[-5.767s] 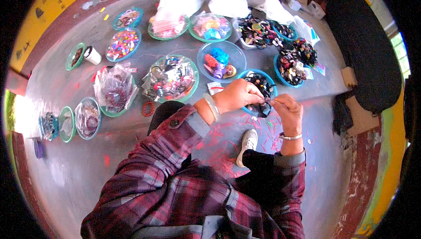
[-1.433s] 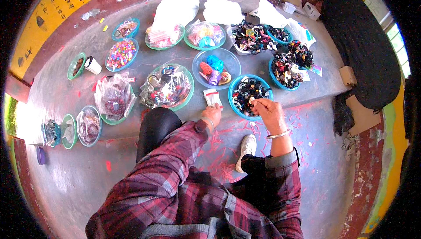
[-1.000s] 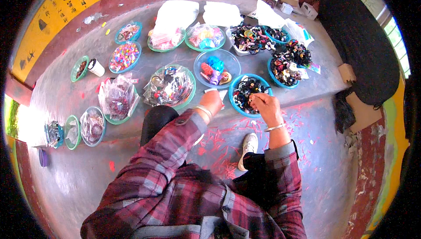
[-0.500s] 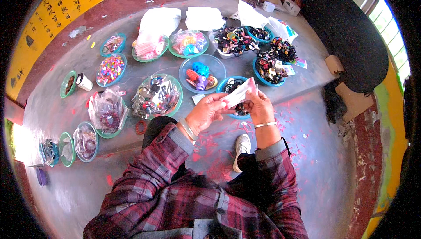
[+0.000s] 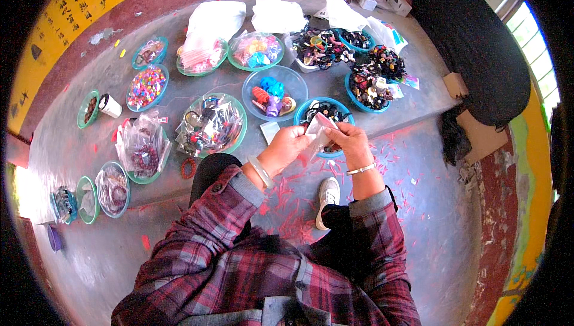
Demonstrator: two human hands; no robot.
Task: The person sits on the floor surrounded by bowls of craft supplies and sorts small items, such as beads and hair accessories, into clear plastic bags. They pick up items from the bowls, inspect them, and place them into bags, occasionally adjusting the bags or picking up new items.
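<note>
A small clear plastic bag (image 5: 317,134) with a reddish top edge is held between my two hands. My left hand (image 5: 284,149) pinches its left side, thumb and fingers together. On the other side, the fingers of my right hand (image 5: 354,145) are closed on the bag near its top edge. Whether anything is inside the bag, I cannot tell. Just beyond the hands stands a blue bowl of black hair ties (image 5: 329,112), partly hidden by the bag and fingers. A small white card (image 5: 270,131) lies left of that bowl.
Farther off are a clear bowl of colourful coiled items (image 5: 274,91), a bowl of bagged goods (image 5: 212,125), a bowl of bright beads (image 5: 147,88) and heaps of dark hair ties (image 5: 323,49). Red scraps (image 5: 293,221) litter the floor. A large black object (image 5: 472,45) stands at right.
The bag has gone from stretched out slantwise to more upright between my hands. My right hand has come slightly lower, and both hands have shifted their grip on the bag.
</note>
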